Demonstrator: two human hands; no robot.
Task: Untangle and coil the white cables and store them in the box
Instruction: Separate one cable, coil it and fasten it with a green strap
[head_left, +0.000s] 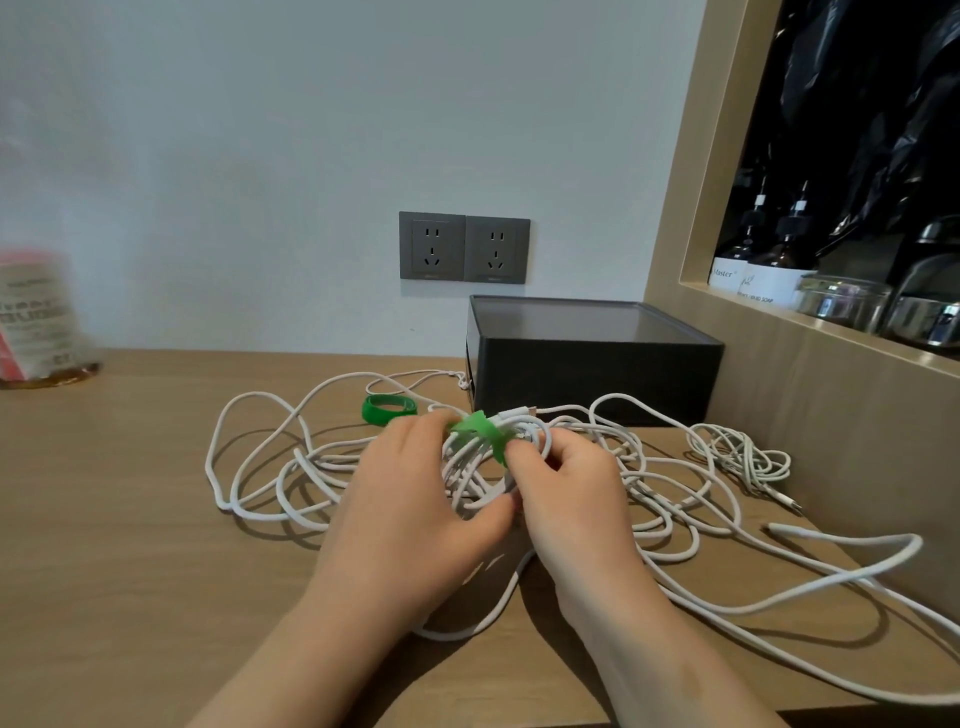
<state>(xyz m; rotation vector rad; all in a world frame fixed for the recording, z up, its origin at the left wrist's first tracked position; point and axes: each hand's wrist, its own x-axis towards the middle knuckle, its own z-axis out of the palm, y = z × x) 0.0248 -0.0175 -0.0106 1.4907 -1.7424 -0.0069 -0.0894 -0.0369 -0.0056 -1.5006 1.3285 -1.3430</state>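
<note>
Dark grey box (592, 374) at the back right of the wooden desk (130, 519), against the wall below the twin sockets (464, 248). Smoky flat lid (587, 319) on; contents hidden, no cable seen inside. To the right, in a wood-framed niche, two amber pump bottles (769, 260) with white labels, beside glass jars (841, 304) too dim to read. Far left, a blurred red-and-white canister (36, 317) standing on the desk.

In front of the box, held between both hands just above the desk, a small coil of white cable (478, 467) with a green strap (483, 431) wrapped across its top. Left hand (415, 499) curled over the coil's left side, fingers bent round the loops, thumb tucked under the near edge, fingertips up against the strap. Right hand (566, 488) on the coil's right side, thumb and forefinger closed together, pinching the strap's end; the other fingers folded beneath, not clearly seen.

Loose white cables (270, 467) sprawled in wide overlapping loops on the desk, left and right of the hands. Small knotted bundle (743, 457) near the right wall. Second green strap, rolled (387, 408), lying behind the left hand.
</note>
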